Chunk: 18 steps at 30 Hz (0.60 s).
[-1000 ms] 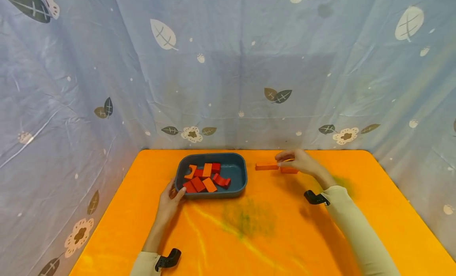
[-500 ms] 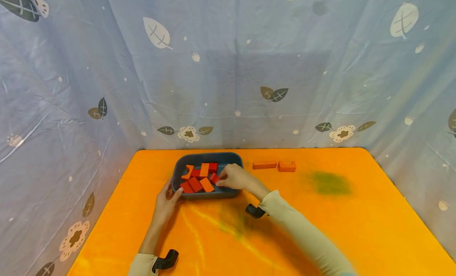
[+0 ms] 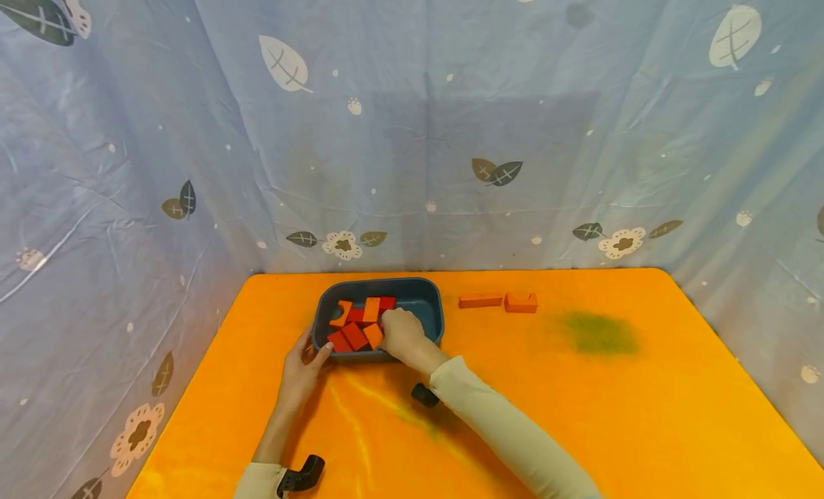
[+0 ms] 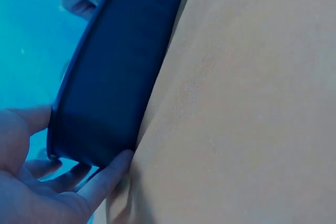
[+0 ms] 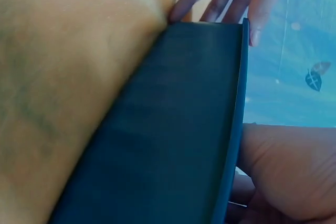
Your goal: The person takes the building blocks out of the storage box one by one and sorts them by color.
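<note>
In the head view, a dark blue-grey tray [image 3: 433,299] stands left of centre with several red and orange toy blocks [image 3: 354,334] in it. My left hand [image 3: 302,370] holds the tray's left end, thumb at the rim and fingers along the outer wall; the left wrist view shows the same hand [image 4: 58,187] at the tray's end [image 4: 115,77]. Reaching over the tray's front rim, my right hand [image 3: 408,338] pinches a red block, of which only a sliver shows beside the fingertips. In the right wrist view the tray wall [image 5: 163,119] hides those fingertips.
Right of the tray, a long orange block [image 3: 480,300] and an orange block with a curved notch [image 3: 521,303] lie on the yellow-orange tabletop [image 3: 644,406]. A patterned grey-blue curtain [image 3: 412,163] encloses the back and sides.
My right hand has moved left from the notched orange block into the tray, then a little further left and nearer, over the red curved block. My left hand stays on the tray.
</note>
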Tool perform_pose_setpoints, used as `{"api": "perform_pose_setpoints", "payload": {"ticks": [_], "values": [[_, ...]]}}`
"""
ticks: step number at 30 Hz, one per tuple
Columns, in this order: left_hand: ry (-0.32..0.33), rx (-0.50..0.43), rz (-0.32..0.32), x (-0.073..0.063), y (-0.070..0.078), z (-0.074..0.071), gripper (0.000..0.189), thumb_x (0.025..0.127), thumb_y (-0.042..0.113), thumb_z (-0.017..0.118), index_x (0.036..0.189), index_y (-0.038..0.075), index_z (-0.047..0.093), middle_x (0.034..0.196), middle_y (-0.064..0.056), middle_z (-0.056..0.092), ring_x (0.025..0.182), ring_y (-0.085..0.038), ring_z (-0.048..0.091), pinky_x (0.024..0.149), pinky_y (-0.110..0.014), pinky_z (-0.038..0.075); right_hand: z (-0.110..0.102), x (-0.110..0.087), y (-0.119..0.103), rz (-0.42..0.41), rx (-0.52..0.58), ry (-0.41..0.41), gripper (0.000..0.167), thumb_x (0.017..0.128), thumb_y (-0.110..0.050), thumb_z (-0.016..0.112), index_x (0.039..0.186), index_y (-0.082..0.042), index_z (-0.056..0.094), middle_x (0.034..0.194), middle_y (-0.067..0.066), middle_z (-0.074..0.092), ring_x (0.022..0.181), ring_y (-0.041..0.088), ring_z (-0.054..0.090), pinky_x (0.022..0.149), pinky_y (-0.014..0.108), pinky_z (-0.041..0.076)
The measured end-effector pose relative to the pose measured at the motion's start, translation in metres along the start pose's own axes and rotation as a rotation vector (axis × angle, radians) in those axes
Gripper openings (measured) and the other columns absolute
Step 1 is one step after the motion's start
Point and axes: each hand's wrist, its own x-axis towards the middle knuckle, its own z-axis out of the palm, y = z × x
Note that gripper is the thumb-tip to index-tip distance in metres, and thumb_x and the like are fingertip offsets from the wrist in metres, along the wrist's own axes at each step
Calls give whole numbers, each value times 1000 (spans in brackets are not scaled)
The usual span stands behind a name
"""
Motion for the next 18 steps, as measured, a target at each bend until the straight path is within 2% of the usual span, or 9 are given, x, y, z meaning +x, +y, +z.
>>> {"api": "perform_pose_setpoints", "payload": {"ticks": [4,6,10,14,16,18], "values": [[8,5,-16,0,-1,0,66,99,14,59,155,4,25,151,-20,36,133,-37,44,95,-41,52,5,5,-4,56,-27,3,38,69,-39,89,73,-10,65,65,1,61,63,19,61,55,30,54],[15,17,-26,0,-1,1,66,99,14,60,155,5,26,150,-19,38,132,-35,46,95,-40,53,6,6,-7,84,-33,-15,39,68,-40,89,78,-9,67,71,2,65,66,20,62,56,31,56],[20,24,-39,1,-3,1,66,99,15,60,155,7,26,148,-19,41,130,-33,48,94,-39,54,7,7,-8,113,-21,-34,28,74,-28,87,80,-8,68,75,4,67,65,22,61,55,32,55],[19,9,-33,2,-3,1,66,99,15,60,155,6,25,147,-20,41,131,-33,47,94,-40,54,5,6,-7,121,-7,-26,14,80,-14,79,77,-8,67,76,7,65,66,24,59,55,33,54],[16,8,-28,1,-3,0,67,99,16,60,155,5,25,148,-20,40,132,-35,46,95,-41,53,4,5,-6,117,-7,-5,13,80,-13,78,79,-8,66,78,8,64,68,25,59,58,34,55],[17,18,-29,1,-3,-1,68,99,18,60,155,5,25,148,-20,39,134,-36,44,95,-40,53,3,4,-4,109,-5,5,14,80,-12,78,77,-8,65,73,6,61,65,24,57,55,32,54]]}}
